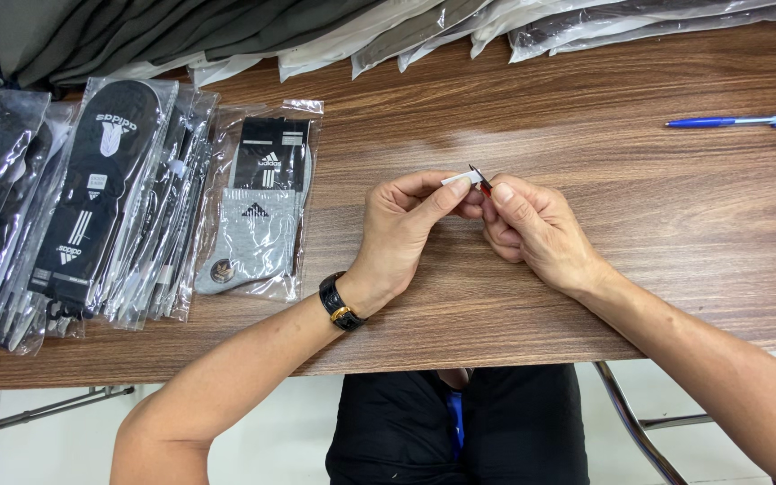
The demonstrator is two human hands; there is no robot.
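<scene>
**Wood grain, glossy film and knit cloth**

We see a counter (639, 233) of brown wood-look laminate, smooth, with a fine streaked grain and a soft sheen. Left of the hands, the grey sock pack (260, 202) shows matt knitted cloth under clear, glossy plastic film that wrinkles and catches the light. Further left of that pack, the black sock packs (92, 198) have the same shiny film over dark matt cloth. Along the counter's far edge lie more plastic bags (496, 31), cloudy and creased. The pen (743, 120), far right of the hands, is smooth blue plastic. The wrist strap (341, 304) looks glossy black with a gold metal clasp. The small white slip (458, 180) between the fingertips looks like matt paper.
</scene>
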